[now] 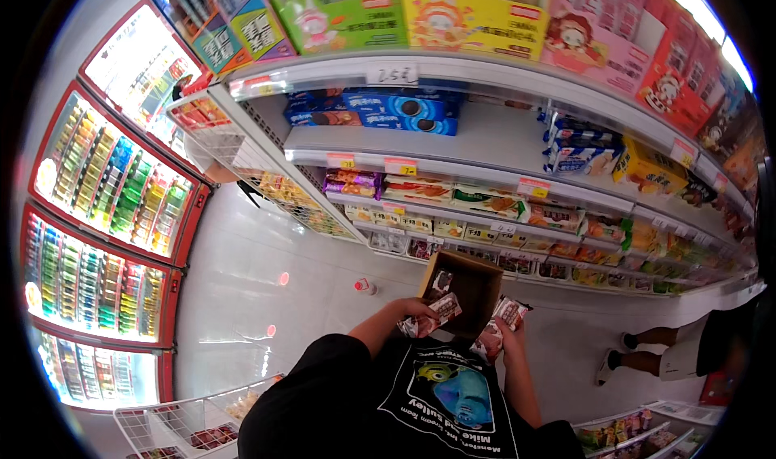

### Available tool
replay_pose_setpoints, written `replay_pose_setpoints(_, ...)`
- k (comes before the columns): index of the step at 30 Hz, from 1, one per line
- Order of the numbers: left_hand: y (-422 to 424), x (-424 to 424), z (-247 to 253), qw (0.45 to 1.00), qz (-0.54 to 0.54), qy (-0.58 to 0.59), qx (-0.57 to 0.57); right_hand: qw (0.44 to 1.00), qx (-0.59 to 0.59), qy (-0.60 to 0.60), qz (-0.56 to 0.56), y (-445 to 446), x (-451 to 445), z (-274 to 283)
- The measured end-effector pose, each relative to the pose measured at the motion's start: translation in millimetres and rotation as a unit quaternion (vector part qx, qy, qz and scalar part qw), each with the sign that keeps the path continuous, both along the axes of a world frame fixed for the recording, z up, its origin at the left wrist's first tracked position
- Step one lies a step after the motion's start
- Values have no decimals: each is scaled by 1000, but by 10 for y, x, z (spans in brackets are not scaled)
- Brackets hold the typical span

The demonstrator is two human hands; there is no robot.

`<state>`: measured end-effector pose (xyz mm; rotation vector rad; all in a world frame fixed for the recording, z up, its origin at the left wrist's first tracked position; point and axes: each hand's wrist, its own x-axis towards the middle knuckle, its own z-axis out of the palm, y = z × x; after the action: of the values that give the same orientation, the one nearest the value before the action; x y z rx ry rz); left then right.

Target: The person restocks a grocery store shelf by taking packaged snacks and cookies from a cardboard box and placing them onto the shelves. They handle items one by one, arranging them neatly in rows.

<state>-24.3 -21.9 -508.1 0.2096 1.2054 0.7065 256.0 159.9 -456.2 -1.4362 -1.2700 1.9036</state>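
Note:
My left hand (417, 308) grips brown-and-white wrapped snack packs (447, 307) at the near left side of an open cardboard box (429, 272). On the right side of the box, my right hand (511, 333) holds similar snack packs (488, 340), their tops leaning towards the shelf. Inside the box, one more wrapped pack (442, 281) shows against the left wall, and the rest of the interior is dark. What supports the box is hidden from this angle.
A store shelf (485, 119) with blue cookie boxes (400, 110) and packaged snacks spans the front. A small red-capped bottle (365, 286) is on the floor. Lit drink coolers (109, 174) line the left. Another person (679, 347) stands at right; wire racks (182, 422) flank me behind.

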Motion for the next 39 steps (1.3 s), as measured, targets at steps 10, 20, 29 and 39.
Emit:
replay_pose_setpoints(10,-92,435,510,989,7,131,-72,961,-222,161,-36,163,563,-253)
replay_pose_setpoints(20,-223,903,388,988,118,81,-62,991,-123,15,44,505,425,-78)
replay_pose_setpoints(29,-549,1162,456,945,316,88,1,975,-132,127,124,134,-259,-7)
replay_pose_setpoints(39,-516,1485,446,873,483,48,-51,954,-207,7,218,89,-1123,-1208)
